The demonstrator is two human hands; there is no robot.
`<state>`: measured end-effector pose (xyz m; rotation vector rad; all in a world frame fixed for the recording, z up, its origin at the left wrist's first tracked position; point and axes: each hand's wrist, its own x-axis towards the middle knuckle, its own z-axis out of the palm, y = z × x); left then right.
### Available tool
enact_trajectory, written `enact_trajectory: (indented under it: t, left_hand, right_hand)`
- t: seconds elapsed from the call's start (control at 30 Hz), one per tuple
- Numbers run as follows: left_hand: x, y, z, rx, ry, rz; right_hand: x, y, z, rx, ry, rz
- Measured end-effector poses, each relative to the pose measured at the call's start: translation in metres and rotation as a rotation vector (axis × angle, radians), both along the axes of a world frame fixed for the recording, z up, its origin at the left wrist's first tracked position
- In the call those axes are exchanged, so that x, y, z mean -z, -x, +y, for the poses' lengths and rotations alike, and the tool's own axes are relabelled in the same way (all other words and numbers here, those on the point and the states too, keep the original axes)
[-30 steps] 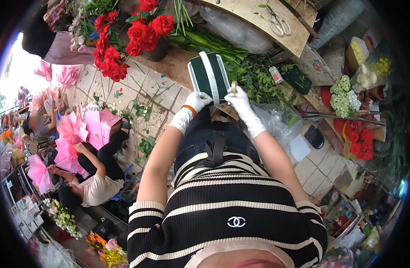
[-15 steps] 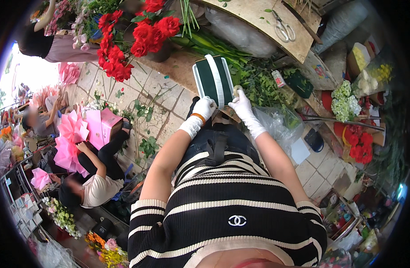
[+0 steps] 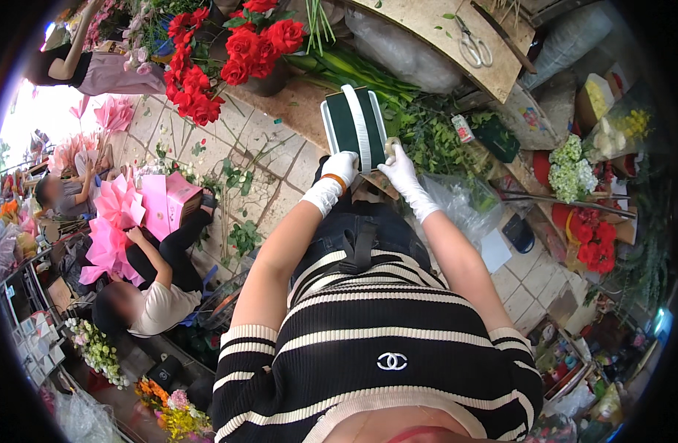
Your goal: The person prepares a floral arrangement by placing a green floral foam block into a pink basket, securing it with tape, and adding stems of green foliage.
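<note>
In front of me is a small white basket (image 3: 378,114) with a broad white handle (image 3: 357,122) arching over its dark green block (image 3: 343,125). My left hand (image 3: 342,169), in a white glove with an orange band at the wrist, is closed on the basket's near left corner. At the near right corner my right hand (image 3: 400,171), also gloved in white, is closed around a pale ring like a roll of tape (image 3: 393,145), its fingertips close to the basket's edge. The fingers' undersides are hidden.
Red roses (image 3: 254,55) stand beyond the basket, and green leaves (image 3: 438,144) lie to its right. Scissors (image 3: 473,50) rest on a wooden table (image 3: 416,22). A seated person (image 3: 158,306) on the left is beside pink wrapping paper (image 3: 117,221). Clear plastic (image 3: 460,207) lies by my right forearm.
My left hand has shifted slightly right and nearer along the basket's edge. The basket has tilted a little. On the left, the seated person has moved slightly.
</note>
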<state>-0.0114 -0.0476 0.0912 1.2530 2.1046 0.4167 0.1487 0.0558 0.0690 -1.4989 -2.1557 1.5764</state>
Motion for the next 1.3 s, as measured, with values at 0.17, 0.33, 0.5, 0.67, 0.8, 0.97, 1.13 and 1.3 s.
enact_trajectory:
  t: [0.17, 0.33, 0.5, 0.67, 0.8, 0.97, 1.13, 1.3]
  left_hand:
    - [-0.007, -0.004, 0.004, -0.029, 0.03, 0.029]
    - [0.0, -0.002, 0.005, -0.018, 0.057, 0.031]
    - [0.0, -0.007, 0.002, -0.043, 0.01, 0.044]
    - [-0.009, -0.006, 0.001, -0.04, 0.013, 0.055]
    - [0.014, 0.0, 0.003, -0.038, -0.001, 0.025]
    - [0.006, 0.002, 0.004, -0.059, 0.031, -0.025]
    - [0.007, 0.0, 0.005, -0.014, -0.047, -0.002]
    - [0.015, 0.011, -0.005, 0.114, -0.029, -0.045]
  right_hand:
    - [-0.002, 0.001, 0.002, -0.028, 0.013, -0.009]
    - [-0.006, 0.005, 0.005, -0.076, 0.035, -0.056]
    - [-0.002, 0.005, -0.001, -0.039, 0.035, -0.05]
    - [-0.018, 0.011, 0.002, -0.048, 0.101, -0.023]
    - [0.026, 0.011, -0.003, -0.006, 0.023, 0.062]
    - [-0.01, 0.022, -0.01, -0.01, -0.107, -0.062]
    - [-0.011, 0.018, -0.004, -0.039, -0.199, -0.026]
    - [-0.004, 0.008, 0.005, -0.067, 0.091, 0.002]
